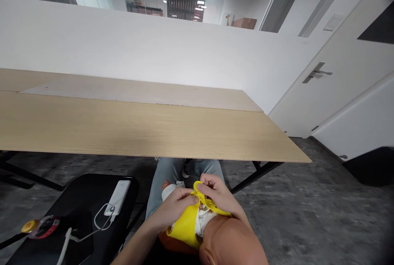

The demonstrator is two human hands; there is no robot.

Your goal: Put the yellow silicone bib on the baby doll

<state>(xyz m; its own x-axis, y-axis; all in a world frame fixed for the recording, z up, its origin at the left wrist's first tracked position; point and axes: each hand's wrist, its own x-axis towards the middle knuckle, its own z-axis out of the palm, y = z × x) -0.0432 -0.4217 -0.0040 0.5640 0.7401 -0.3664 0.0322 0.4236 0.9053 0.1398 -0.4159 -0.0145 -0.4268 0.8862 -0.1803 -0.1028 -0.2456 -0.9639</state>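
No lettering can be read anywhere in view; the round red-and-black disc (44,227) lying on the black seat (92,189) and the flat white wall plate (333,22) beside the door show nothing legible.

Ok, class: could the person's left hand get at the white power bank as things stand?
Probably yes: the left hand sits near the white power bank, with nothing visible between them, though it would have to release the yellow bib first.
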